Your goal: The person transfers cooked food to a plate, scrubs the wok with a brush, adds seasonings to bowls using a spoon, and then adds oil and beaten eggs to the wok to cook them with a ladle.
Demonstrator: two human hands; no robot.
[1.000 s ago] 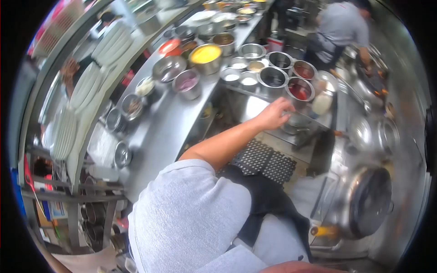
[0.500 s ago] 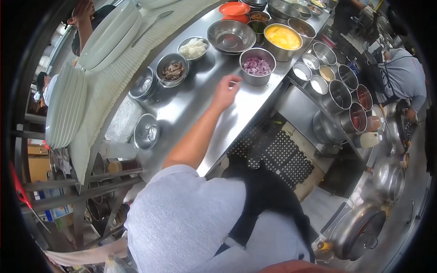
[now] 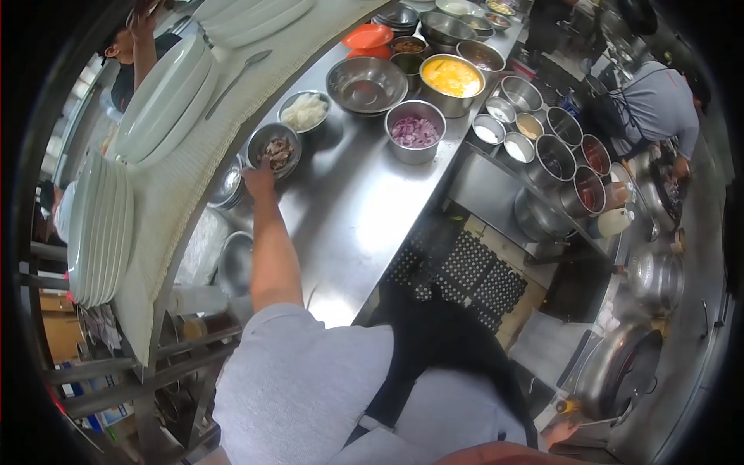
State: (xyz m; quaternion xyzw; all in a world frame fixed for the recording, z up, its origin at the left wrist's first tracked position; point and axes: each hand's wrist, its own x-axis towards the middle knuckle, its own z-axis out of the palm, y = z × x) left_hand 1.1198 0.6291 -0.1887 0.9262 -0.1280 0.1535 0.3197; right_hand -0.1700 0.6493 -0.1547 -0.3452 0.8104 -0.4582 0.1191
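Packaging (image 3: 115,417) at the lower left, blue and white, carries markings too small to read. The pale bottle (image 3: 611,222) beside the sauce pots on the right shows a surface too blurred to make out.

The left hand (image 3: 258,183) reaches across the steel counter (image 3: 364,205) to a round metal bowl (image 3: 260,136), its fingers at the near rim, by the food; whether they grip anything, I cannot tell. The bowl is shiny and grey, and holds a small heap of brownish, meat-like pieces with pale edges. It sits between the shelf (image 3: 159,205) and a bowl of white pieces (image 3: 318,135), just beside the latter. Farther along stand a wide metal bowl (image 3: 364,77), a pot of chopped purple onion (image 3: 413,156) and a pot of bright yellow liquid (image 3: 448,105).

The right hand (image 3: 559,434) shows only in part at the lower right, near a yellow handle (image 3: 568,406); I cannot tell whether it is closed on something.
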